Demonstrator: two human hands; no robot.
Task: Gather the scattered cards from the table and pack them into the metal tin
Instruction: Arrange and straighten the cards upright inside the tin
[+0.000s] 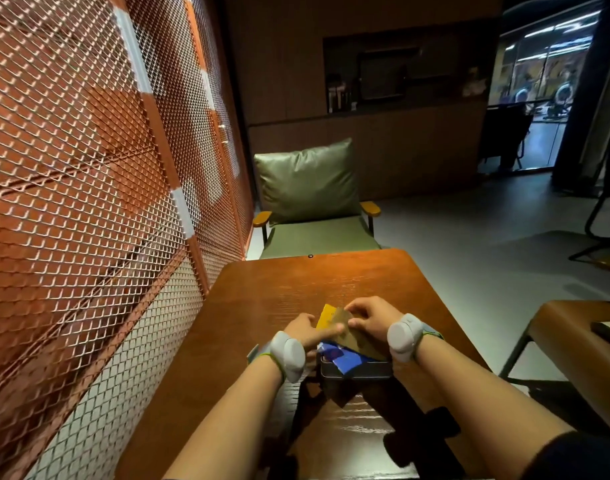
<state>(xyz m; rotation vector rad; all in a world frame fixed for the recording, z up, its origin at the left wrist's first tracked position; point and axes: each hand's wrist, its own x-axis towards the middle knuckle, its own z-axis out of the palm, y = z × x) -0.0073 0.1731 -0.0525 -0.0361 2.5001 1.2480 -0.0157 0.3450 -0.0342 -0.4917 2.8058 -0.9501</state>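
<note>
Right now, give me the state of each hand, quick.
Left hand: closed, pinching the cards.
Right hand: closed, holding the same cards over the tin.

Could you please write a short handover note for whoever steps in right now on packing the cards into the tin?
Left hand: fingers rest on the yellow card, thumb on the tan card.
Right hand: fingers curled over the tan card's far edge, holding it.
Metal tin: open, at the near middle of the wooden table, with blue cards lying loosely inside.
Done: the blue cards are in the tin; I see no other loose cards on the table.
Left: lower the yellow and tan cards into the tin and settle the lot flat. No lid is visible; find it.
</note>
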